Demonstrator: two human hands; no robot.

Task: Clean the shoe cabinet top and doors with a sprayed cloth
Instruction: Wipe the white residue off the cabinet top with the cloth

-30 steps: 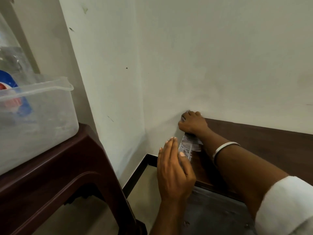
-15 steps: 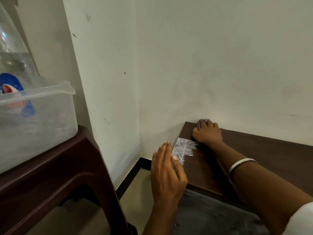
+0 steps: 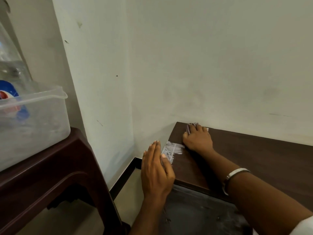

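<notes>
Fingers [image 3: 194, 128] of the right hand [image 3: 198, 140] are pressed flat and spread over a cloth [image 3: 189, 127], of which only a textured edge is seen past the fingertips; the cloth is pinned against the surface rather than gripped in a fist. The hand is placed at the far left corner of the shoe cabinet top [image 3: 254, 158], close against the wall [image 3: 211, 65]. A silver bangle [image 3: 234, 175] is worn on the right wrist, and a white sleeve [image 3: 303, 226] is glimpsed at the lower right edge.

The left hand [image 3: 156, 170] is held open, with its fingers [image 3: 155, 148] straight and together, and nothing is grasped by it. It is set against the left end of the cabinet, the thumb lying on the top's edge. A whitish streaked patch [image 3: 173, 150] is seen on the dark brown surface between the 2 hands, just beside the thumb of the left hand and touching the heel of the right.

Below the front edge of the top, a dark, dusty-looking cabinet door [image 3: 199, 211] is seen.

To the left, apart from the cabinet, a dark brown plastic stool [image 3: 59, 175] is seen, and on it a clear plastic container [image 3: 33, 122] is carried. A clear bottle [image 3: 10, 68] with a blue and red label is stood inside the container. Pale floor [image 3: 128, 192] and a dark skirting strip [image 3: 125, 175] are visible in the corner between stool and cabinet.
</notes>
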